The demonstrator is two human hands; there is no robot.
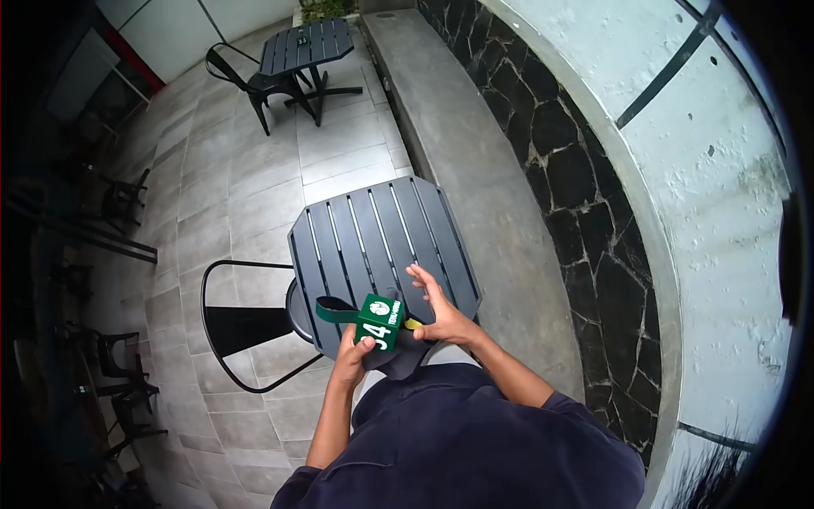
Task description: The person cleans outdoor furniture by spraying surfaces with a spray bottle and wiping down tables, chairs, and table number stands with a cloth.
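A green block [379, 321] with a white number, of which a 4 reads clearly, and a round white logo is held in my left hand [349, 356]. The thumb lies across its near face. From the block's left side a dark green strap-like loop [336, 310] sticks out over the table. My right hand [441, 316] is just right of the block, open, its fingers spread and raised. Close to the right thumb shows a small yellow item [413, 324], too small to name. Below the block, a dark grey item [404, 360], perhaps cloth, hangs near my lap.
Before me stands a dark slatted table [373, 225], with a black metal chair [246, 331] on its left. A concrete ledge [475, 161] and black stone wall [585, 204] run along the right. Farther off are another table [305, 47] and chair [254, 85].
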